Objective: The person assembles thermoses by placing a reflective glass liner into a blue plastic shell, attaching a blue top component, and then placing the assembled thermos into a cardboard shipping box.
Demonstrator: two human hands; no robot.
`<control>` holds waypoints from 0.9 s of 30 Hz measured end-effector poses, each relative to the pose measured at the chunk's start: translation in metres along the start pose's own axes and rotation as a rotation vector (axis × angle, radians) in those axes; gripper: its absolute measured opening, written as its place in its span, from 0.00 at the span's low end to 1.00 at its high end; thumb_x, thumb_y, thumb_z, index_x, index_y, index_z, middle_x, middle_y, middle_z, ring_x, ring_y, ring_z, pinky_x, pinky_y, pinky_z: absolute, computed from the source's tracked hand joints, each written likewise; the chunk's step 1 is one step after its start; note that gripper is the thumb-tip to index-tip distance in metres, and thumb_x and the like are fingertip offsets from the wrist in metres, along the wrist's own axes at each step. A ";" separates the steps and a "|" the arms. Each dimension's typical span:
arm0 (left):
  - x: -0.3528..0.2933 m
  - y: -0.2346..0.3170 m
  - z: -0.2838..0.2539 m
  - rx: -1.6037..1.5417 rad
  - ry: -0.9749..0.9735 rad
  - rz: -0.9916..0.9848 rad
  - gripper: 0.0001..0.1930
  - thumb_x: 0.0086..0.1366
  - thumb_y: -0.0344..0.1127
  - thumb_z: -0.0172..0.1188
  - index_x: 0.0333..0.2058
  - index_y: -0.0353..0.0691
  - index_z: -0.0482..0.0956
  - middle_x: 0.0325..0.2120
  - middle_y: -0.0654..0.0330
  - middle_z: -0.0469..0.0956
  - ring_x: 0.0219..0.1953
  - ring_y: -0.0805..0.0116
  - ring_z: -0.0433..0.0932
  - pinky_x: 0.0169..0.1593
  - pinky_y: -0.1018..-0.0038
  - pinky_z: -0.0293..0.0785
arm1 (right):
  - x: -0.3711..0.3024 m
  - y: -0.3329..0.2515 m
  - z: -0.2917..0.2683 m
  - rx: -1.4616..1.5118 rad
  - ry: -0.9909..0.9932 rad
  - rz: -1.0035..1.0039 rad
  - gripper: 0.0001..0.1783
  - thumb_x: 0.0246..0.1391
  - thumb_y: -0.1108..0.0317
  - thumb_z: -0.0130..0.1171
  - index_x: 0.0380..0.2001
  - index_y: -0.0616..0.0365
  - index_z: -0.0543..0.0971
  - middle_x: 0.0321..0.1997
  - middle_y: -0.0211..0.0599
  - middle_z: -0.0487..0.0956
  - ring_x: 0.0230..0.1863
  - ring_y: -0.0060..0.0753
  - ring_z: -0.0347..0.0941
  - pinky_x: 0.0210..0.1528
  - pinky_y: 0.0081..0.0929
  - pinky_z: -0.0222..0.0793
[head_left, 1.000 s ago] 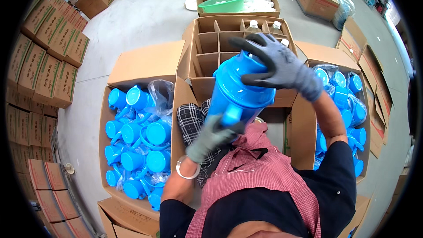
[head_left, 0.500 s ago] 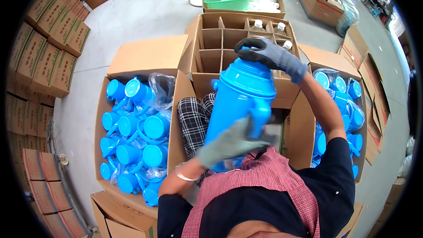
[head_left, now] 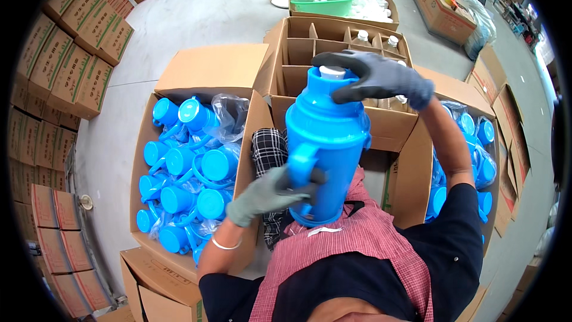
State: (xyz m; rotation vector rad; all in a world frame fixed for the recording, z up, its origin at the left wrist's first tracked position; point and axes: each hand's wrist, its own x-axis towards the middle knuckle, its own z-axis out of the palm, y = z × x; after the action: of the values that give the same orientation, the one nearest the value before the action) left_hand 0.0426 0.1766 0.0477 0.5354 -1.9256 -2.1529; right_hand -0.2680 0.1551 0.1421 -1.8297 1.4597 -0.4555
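A blue thermos flask [head_left: 330,143] stands nearly upright against my lap, in front of my chest. A white stopper [head_left: 332,72] shows in its open neck. My left hand [head_left: 274,194], in a grey-green glove, is closed about the handle on the flask's left side; some fingertips are hidden behind it. At the top, my right hand [head_left: 372,77], in a grey glove with dark fingers, grips the neck, thumb in front and fingers across the far side of the rim.
Open cartons of blue flasks in plastic stand left [head_left: 179,173] and right [head_left: 471,143]. Ahead, a divided carton [head_left: 342,113] holds several clear bottles with white caps. Beyond it, a carton [head_left: 345,22] contains a green basin [head_left: 322,5] and white pieces. Stacked cartons [head_left: 65,77] line the far left.
The flask has turned, bringing its handle from the right side to the left, and it leans less. The white stopper has come into view. My left hand has shifted to the handle.
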 end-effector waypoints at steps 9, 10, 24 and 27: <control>0.006 -0.030 0.003 -0.244 0.210 -0.074 0.24 0.56 0.38 0.72 0.47 0.33 0.76 0.38 0.54 0.81 0.38 0.66 0.81 0.46 0.67 0.78 | 0.000 0.005 0.013 0.138 0.049 -0.425 0.26 0.52 0.55 0.60 0.50 0.62 0.79 0.48 0.44 0.79 0.51 0.39 0.74 0.58 0.36 0.66; 0.020 -0.012 0.036 -0.030 0.125 0.035 0.24 0.56 0.37 0.73 0.48 0.34 0.75 0.39 0.54 0.81 0.40 0.64 0.81 0.49 0.65 0.77 | 0.005 0.012 0.014 0.045 0.106 -0.275 0.21 0.56 0.57 0.56 0.47 0.61 0.79 0.47 0.41 0.79 0.50 0.35 0.74 0.54 0.34 0.69; 0.041 0.022 0.077 0.823 -0.059 -0.174 0.43 0.58 0.53 0.68 0.60 0.27 0.60 0.35 0.34 0.77 0.37 0.39 0.80 0.44 0.58 0.74 | 0.036 0.059 0.038 -0.169 0.157 -0.186 0.30 0.55 0.43 0.55 0.50 0.56 0.79 0.42 0.47 0.81 0.44 0.43 0.78 0.48 0.39 0.73; 0.007 0.027 0.013 0.691 0.117 0.339 0.24 0.59 0.39 0.65 0.52 0.34 0.73 0.35 0.48 0.81 0.37 0.53 0.82 0.44 0.62 0.76 | 0.004 0.022 0.025 -0.164 0.120 -0.145 0.39 0.50 0.40 0.61 0.59 0.55 0.72 0.43 0.50 0.80 0.45 0.44 0.78 0.49 0.39 0.72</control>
State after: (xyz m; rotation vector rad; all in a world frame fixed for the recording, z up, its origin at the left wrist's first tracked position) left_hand 0.0284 0.1821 0.0747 0.3820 -2.4525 -1.2016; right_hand -0.2647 0.1574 0.1084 -2.0786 1.4875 -0.5391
